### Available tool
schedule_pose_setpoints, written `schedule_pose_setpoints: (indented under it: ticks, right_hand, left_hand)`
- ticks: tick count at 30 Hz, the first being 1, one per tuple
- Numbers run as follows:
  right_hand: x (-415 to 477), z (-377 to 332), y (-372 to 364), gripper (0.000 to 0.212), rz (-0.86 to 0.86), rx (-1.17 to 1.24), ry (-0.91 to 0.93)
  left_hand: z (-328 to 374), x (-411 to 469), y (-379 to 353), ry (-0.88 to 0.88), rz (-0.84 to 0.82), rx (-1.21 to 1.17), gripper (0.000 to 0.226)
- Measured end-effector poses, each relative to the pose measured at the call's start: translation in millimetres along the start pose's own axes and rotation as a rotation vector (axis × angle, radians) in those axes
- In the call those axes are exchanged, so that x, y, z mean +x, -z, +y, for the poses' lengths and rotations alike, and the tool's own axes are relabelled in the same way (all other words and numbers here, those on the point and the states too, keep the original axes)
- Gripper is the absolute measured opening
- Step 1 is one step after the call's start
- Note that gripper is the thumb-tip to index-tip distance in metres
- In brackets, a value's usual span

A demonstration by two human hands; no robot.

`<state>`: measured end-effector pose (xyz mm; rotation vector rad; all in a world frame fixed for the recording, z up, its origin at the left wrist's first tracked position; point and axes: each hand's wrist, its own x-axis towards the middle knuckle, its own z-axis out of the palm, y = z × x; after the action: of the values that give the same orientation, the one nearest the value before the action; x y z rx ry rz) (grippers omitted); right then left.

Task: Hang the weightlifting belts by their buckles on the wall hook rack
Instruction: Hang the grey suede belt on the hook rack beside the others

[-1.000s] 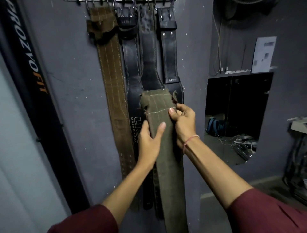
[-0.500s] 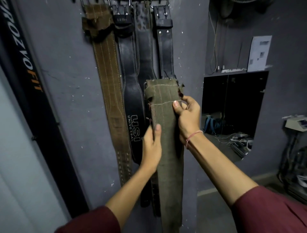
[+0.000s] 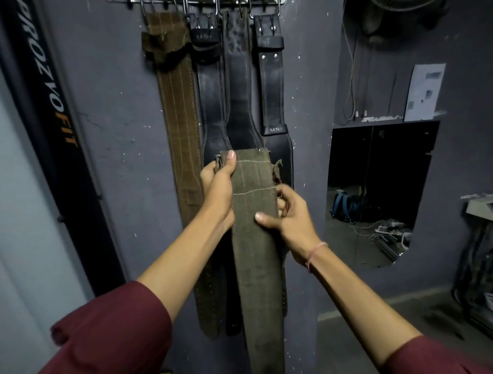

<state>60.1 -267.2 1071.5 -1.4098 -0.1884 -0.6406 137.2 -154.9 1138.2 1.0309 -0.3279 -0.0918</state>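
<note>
Suede, olive-green and napped, with pale stitch lines running lengthwise and two crossing it near the top: the green belt (image 3: 253,245) is a long flat strap held upright before the grey wall (image 3: 106,106), well below the hook rack (image 3: 202,2). A frayed scrap sticks out at its upper right corner.

The left hand (image 3: 217,187) grips the top left corner. Its thumb lies flat along the front and its fingers curl behind the edge, where a bit of metal shows. The right hand (image 3: 292,216) pinches the right edge lower down, thumb pressed on the front and fingers curled behind. A pink thread (image 3: 316,252) circles that wrist.

On the rack's wire hooks hang a brown belt (image 3: 178,106) of stitched suede and three black belts (image 3: 238,93) of smooth leather that widen toward the middle. The green belt's top edge covers their wide lower parts.

A black banner (image 3: 53,106) with white and orange lettering leans at the left. A dark panel (image 3: 378,187) is set in the wall at the right, with a sheet of paper (image 3: 424,92) above it.
</note>
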Motion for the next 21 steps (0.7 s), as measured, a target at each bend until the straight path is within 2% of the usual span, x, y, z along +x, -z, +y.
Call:
schedule_pose_setpoints:
  ticks: [2, 4, 7, 11, 12, 13, 14, 16, 18, 20, 21]
  right_hand:
    - [-19, 28, 8, 0.046, -0.088, -0.065, -0.117]
    - [-37, 52, 13, 0.038, -0.093, -0.096, -0.215]
    - [-30, 45, 11, 0.038, -0.068, -0.088, -0.164]
    - [13, -13, -4, 0.035, -0.027, 0.043, -0.036]
    - [24, -24, -5, 0.04, -0.014, 0.066, -0.042]
    - [33, -31, -5, 0.053, -0.01, 0.084, -0.073]
    - [41, -34, -5, 0.065, -0.001, 0.091, -0.115]
    - [53, -33, -6, 0.072, 0.071, 0.114, -0.176]
    - [61, -27, -7, 0.06, 0.208, 0.065, -0.126]
    - [64, -21, -9, 0.037, 0.277, -0.007, -0.048]
    - [64, -19, -10, 0.03, 0.27, -0.053, -0.012]
  left_hand:
    - [-4, 2, 5, -0.02, 0.009, -0.011, 0.063]
    - [-7, 2, 8, -0.022, 0.015, 0.011, 0.068]
    - [-11, -1, 7, -0.045, 0.006, 0.047, 0.053]
    - [-16, -6, 0, -0.11, -0.064, 0.08, 0.04]
    - [-15, -7, -1, -0.138, -0.094, 0.094, 0.04]
    - [-14, -10, -3, -0.168, -0.132, 0.12, 0.047]
    - [-12, -12, -3, -0.203, -0.167, 0.159, 0.064]
    - [-11, -13, -2, -0.274, -0.241, 0.236, 0.101]
    - [-8, -13, -1, -0.25, -0.316, 0.243, 0.11]
    - [-4, -12, -5, -0.18, -0.296, 0.23, 0.086]
    - [-3, -9, -8, -0.19, -0.211, 0.252, 0.073]
